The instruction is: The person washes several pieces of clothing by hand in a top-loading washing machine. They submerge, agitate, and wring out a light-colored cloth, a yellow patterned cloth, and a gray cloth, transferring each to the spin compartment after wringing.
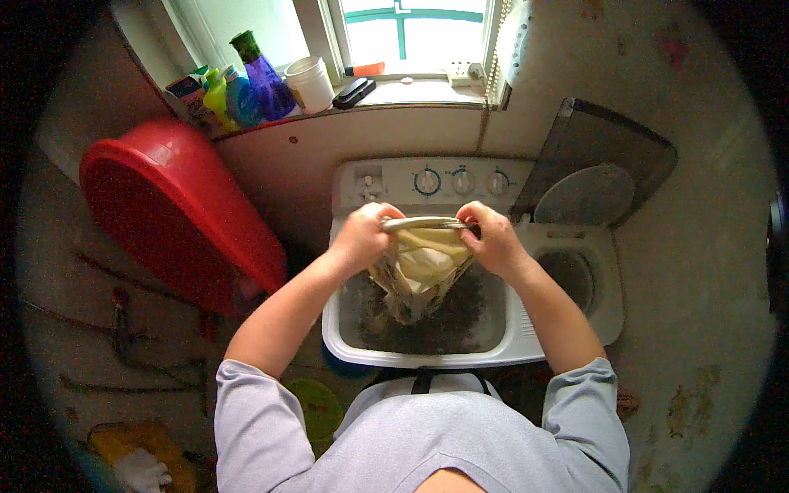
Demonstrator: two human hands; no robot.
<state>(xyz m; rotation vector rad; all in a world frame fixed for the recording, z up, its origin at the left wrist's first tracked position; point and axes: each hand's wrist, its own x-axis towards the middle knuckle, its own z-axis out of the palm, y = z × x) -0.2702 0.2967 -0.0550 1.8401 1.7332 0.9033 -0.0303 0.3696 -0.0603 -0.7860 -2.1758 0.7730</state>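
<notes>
My left hand (368, 237) and my right hand (493, 237) grip the waistband-like edge of a pale yellow cloth garment (425, 259). The edge is stretched between them, and the rest of the garment hangs down in a wet-looking bunch. Beneath it lies the wash tub (330, 333) of a white twin-tub washing machine, dark inside. Whether the lower end of the garment touches the tub's contents, I cannot tell. Three dials (462, 181) sit on the control panel behind my hands. To the right, the round spin tub (564, 280) is partly hidden by my right forearm.
A raised dark lid (607, 142) leans against the wall at the right. At the left stands a large red plastic basin (179, 203). On the windowsill are a purple bottle (268, 86), a white tub (310, 85) and a black brush-like object (354, 92). A green round object (315, 410) lies below.
</notes>
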